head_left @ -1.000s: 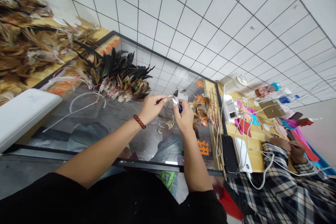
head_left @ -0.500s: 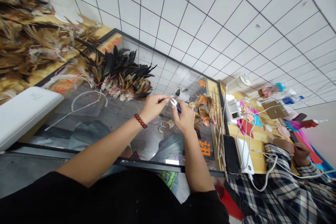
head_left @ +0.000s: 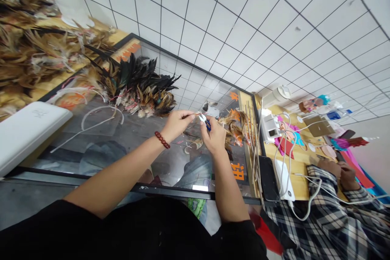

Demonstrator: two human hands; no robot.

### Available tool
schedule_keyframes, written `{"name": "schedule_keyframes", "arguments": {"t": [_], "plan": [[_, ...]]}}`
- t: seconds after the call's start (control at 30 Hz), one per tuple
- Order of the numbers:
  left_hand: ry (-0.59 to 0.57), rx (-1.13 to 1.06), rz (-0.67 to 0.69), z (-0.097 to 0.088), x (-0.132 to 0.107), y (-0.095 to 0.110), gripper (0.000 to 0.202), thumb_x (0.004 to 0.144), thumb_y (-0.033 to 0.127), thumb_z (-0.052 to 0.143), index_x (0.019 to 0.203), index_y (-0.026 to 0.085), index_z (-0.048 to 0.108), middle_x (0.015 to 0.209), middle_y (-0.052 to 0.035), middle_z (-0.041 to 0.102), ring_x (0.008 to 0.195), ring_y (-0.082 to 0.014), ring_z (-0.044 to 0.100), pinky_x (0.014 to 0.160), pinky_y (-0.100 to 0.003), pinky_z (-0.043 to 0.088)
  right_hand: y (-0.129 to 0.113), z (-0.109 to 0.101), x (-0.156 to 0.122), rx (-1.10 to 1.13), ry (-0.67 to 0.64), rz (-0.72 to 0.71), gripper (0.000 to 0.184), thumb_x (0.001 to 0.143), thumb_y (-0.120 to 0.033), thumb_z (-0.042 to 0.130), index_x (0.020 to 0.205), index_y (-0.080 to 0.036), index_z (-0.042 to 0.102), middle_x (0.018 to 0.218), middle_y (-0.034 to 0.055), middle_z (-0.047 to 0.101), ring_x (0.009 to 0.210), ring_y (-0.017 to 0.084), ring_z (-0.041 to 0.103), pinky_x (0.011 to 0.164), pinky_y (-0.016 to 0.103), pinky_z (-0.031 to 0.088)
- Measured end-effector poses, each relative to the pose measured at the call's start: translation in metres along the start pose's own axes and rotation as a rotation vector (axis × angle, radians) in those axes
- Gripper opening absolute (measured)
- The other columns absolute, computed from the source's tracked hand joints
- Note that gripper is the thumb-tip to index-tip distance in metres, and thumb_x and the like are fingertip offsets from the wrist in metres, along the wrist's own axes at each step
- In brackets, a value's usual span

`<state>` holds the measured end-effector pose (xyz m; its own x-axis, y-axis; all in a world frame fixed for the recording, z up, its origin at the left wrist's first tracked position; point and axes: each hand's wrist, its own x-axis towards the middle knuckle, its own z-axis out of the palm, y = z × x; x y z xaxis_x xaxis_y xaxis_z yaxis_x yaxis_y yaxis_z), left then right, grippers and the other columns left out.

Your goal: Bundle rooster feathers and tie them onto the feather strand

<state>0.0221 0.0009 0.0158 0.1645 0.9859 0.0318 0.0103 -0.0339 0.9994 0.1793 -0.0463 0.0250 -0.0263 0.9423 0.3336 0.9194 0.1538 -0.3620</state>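
My left hand (head_left: 179,123), with a dark red bead bracelet (head_left: 162,140) at its wrist, pinches something thin and reddish at the fingertips, too small to make out. Just to the right, my right hand (head_left: 214,135) is closed round small blue-handled snips (head_left: 207,124). Their silver blades point up and left, close to the left fingertips. Behind my left hand lies a dense bunch of black and brown feathers (head_left: 141,87) on the glass tabletop (head_left: 146,140). A looser heap of orange-brown feathers (head_left: 236,126) rests beside my right hand.
A white box-shaped device (head_left: 33,130) stands at left, near many brown feathers (head_left: 45,57). Thin sticks (head_left: 252,142), a black phone (head_left: 269,178) and a white power strip (head_left: 284,179) with cables lie at right. A co-worker's hands (head_left: 338,169) are beyond them. A tiled wall rises behind.
The snips' blades, spread apart earlier, now look closer together near the left fingertips. Both hands stay almost in place; the view has shifted slightly.
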Motion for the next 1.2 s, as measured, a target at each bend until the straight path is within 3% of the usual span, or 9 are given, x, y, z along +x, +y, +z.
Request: {"name": "schedule_keyframes", "arguments": {"t": [0.13,0.3,0.53,0.93,1.2], "plan": [[0.001,0.002,-0.003,0.000,0.000,0.000,0.027,0.073,0.035,0.065,0.085,0.015,0.078,0.069,-0.0035,0.071,0.068,-0.0177,0.061,0.070,-0.030,0.048,-0.001,0.001,0.000,-0.002,-0.032,-0.040,0.034,0.094,-0.042,0.041,0.111,-0.020,0.061,0.092,0.0048,0.072,0.083,0.019,0.066,0.071,0.025,0.039],[-0.028,-0.013,-0.019,0.000,-0.001,0.003,0.030,0.072,0.037,0.065,0.085,0.014,0.077,0.078,-0.0054,0.074,0.076,-0.0197,0.063,0.074,-0.031,0.049,0.000,0.004,0.000,-0.009,-0.065,-0.047,0.033,0.096,-0.041,0.040,0.111,-0.020,0.061,0.095,0.0049,0.073,0.083,0.018,0.066,0.071,0.025,0.039],[-0.037,0.020,-0.008,0.001,0.000,-0.002,0.027,0.071,0.039,0.065,0.074,0.015,0.075,0.064,-0.0023,0.068,0.070,-0.0187,0.061,0.067,-0.029,0.048,0.000,0.008,0.000,-0.080,-0.083,-0.049,0.038,0.100,-0.040,0.031,0.107,-0.019,0.061,0.083,0.0055,0.071,0.074,0.018,0.063,0.066,0.026,0.033],[-0.051,0.017,-0.033,0.000,-0.001,-0.003,0.026,0.071,0.037,0.065,0.077,0.014,0.075,0.062,-0.0017,0.066,0.065,-0.0161,0.057,0.065,-0.028,0.045,0.005,0.009,0.001,-0.078,-0.064,-0.050,0.040,0.100,-0.041,0.029,0.092,-0.020,0.062,0.070,0.0026,0.065,0.065,0.016,0.058,0.061,0.026,0.028],[-0.057,0.000,-0.078,0.002,-0.003,0.000,0.027,0.069,0.035,0.063,0.081,0.014,0.076,0.072,-0.0040,0.070,0.073,-0.0178,0.060,0.072,-0.029,0.045,0.003,0.008,0.000,-0.045,-0.081,-0.090,0.036,0.098,-0.042,0.033,0.112,-0.019,0.058,0.088,0.0052,0.071,0.077,0.019,0.064,0.067,0.027,0.035]]}}
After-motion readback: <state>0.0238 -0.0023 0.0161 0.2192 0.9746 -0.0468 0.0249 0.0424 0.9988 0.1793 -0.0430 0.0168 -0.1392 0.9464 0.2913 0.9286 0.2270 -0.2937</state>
